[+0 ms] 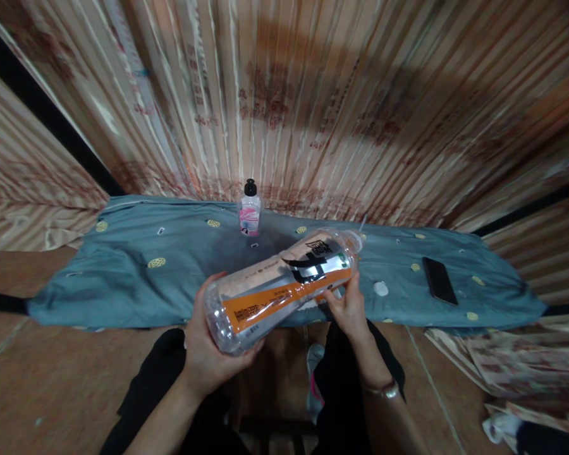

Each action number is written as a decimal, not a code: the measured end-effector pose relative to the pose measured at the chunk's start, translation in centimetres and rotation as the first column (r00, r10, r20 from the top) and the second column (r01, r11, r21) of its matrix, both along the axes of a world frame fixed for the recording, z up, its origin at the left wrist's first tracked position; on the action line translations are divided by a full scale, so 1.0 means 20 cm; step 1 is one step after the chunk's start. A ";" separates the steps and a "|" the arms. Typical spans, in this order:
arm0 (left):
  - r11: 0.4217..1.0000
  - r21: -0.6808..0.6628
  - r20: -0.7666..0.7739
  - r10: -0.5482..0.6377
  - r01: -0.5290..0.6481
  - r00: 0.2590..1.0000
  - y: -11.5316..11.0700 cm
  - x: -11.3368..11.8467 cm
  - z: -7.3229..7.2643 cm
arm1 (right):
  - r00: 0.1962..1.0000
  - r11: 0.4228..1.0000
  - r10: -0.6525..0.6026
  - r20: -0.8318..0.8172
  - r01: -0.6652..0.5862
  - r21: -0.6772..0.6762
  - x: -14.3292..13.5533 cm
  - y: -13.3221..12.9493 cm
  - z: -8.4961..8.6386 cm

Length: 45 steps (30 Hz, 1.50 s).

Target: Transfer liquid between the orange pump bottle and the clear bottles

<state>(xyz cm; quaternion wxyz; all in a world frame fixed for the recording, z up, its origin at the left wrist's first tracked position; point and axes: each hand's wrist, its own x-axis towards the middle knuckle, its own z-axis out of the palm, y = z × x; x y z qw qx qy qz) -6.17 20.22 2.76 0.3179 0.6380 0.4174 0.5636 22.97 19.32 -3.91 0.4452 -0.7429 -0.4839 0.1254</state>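
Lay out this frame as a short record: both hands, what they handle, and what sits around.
Left grip: around the base of a large clear bottle
Right grip: at that bottle's underside, near its neck
Bottle pose: slanted, neck toward the right
Bottle label: orange and silver, dark lettering
Upright: small black-topped bottle
Lying flat: dark phone-like object
Surface: blue-green cloth, yellow motifs
Backdrop: patterned curtain

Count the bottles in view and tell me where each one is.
2: a large clear bottle, held tilted between the left hand and right hand, and a small black-capped bottle standing on the blue-green cloth near the curtain. No others show.
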 end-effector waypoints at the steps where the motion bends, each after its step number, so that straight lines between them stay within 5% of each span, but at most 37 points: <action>1: 1.000 0.004 0.002 0.005 -0.005 1.000 0.00 0.00 0.00 | 1.000 1.000 0.000 0.004 0.000 0.001 0.00 0.00 0.00; 45: 0.998 0.049 0.001 0.024 -0.024 1.000 0.00 0.01 0.00 | 0.999 0.999 0.028 -0.032 -0.027 0.031 0.00 0.00 0.01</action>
